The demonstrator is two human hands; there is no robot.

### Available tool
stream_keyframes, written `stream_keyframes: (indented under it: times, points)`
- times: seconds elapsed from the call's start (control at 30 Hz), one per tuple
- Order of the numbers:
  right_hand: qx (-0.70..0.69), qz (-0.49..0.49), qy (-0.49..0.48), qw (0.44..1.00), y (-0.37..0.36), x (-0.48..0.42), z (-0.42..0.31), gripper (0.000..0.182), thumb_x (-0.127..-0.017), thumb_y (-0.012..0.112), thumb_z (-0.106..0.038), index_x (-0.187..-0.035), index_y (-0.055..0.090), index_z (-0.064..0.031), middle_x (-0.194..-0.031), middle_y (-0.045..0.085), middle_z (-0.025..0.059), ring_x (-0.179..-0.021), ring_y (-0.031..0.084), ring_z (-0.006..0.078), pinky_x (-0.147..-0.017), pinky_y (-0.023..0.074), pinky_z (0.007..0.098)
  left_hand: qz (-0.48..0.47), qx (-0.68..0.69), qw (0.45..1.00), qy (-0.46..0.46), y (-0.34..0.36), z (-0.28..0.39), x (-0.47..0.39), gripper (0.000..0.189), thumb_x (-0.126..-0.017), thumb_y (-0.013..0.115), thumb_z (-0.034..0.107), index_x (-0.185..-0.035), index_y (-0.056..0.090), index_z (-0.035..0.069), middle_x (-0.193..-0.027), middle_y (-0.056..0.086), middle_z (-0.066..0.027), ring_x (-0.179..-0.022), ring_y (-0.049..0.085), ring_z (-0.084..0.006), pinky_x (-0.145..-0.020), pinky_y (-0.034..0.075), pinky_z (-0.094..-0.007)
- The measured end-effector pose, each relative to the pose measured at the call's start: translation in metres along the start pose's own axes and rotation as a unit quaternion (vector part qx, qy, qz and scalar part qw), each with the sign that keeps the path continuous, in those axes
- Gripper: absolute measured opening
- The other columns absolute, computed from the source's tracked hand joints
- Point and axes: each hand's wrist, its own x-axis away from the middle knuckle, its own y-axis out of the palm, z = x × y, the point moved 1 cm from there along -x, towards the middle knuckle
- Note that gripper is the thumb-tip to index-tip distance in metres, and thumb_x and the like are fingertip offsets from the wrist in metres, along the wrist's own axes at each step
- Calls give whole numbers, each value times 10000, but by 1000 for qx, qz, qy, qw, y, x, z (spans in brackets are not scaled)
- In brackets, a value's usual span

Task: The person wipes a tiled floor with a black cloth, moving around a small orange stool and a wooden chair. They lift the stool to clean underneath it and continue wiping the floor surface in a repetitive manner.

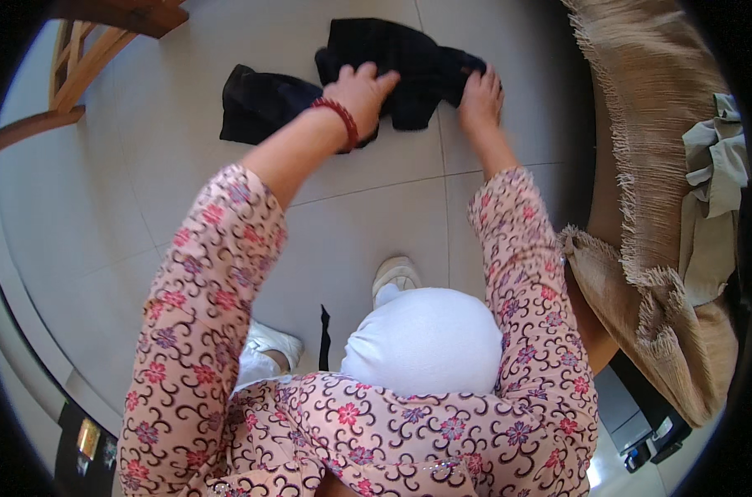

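Observation:
A crumpled black cloth garment [407,74] lies on the pale tiled floor, its left part [267,102] spread out separately or partly hidden behind my forearm. My left hand [360,99], with a red beaded bracelet at the wrist, is over the middle of the black cloth, palm down with fingers apart; whether it touches the cloth is unclear. At the right end of the cloth, my right hand [482,99] has its fingertips on the edge. Its grip cannot be made out, as the thumb side is partly hidden.
A tan fringed throw [649,143] drapes over furniture at the right, with a grey-green cloth [714,186] on it. Wooden furniture [96,62] stands at the upper left. A thin black strip [324,338] lies between my white shoes [276,345]. Dark objects [652,444] sit at lower right.

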Motion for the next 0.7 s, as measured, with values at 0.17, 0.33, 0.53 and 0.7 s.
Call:
stream_keyframes:
  times: [0.17, 0.33, 0.53, 0.7]
  points:
    - [-222, -74, -53, 971, -29, 143, -74, 423, -875, 458, -71, -1247, 440, 129, -1437, 306, 261, -1358, 258, 393, -1071, 264, 525, -180, -32, 980, 79, 12, -15, 82, 687, -679, 622, -7, -1318, 466, 192, -1252, 454, -167, -1070, 467, -383, -870, 491, -424]
    - [-460, -121, -383, 792, -65, 213, -199, 77, -627, 603, -91, -666, 551, -49, -803, 539, 124, -817, 558, 277, -772, 468, 406, -643, -151, 748, 67, -36, -74, 182, 559, -713, 553, 74, -1262, 576, 180, -1207, 590, -145, -1148, 541, -291, -964, 431, -390]
    - [-464, -3, -263, 846, -73, 108, -184, 45, -716, 542, -40, -752, 554, -65, -765, 555, 119, -747, 557, 292, -677, 451, 393, -364, 102, 925, -38, -134, -63, 181, 626, -652, 568, -59, -1262, 527, 74, -1091, 557, -199, -1026, 539, -377, -940, 438, -376]
    - [-252, 178, -182, 934, -50, -23, -66, 146, -737, 501, -32, -854, 587, -42, -868, 620, 155, -832, 600, 324, -782, 448, 429, -68, 9, 996, 50, -114, -24, 70, 750, -719, 584, -57, -1410, 342, 108, -1346, 417, -210, -1256, 398, -369, -1064, 328, -389]
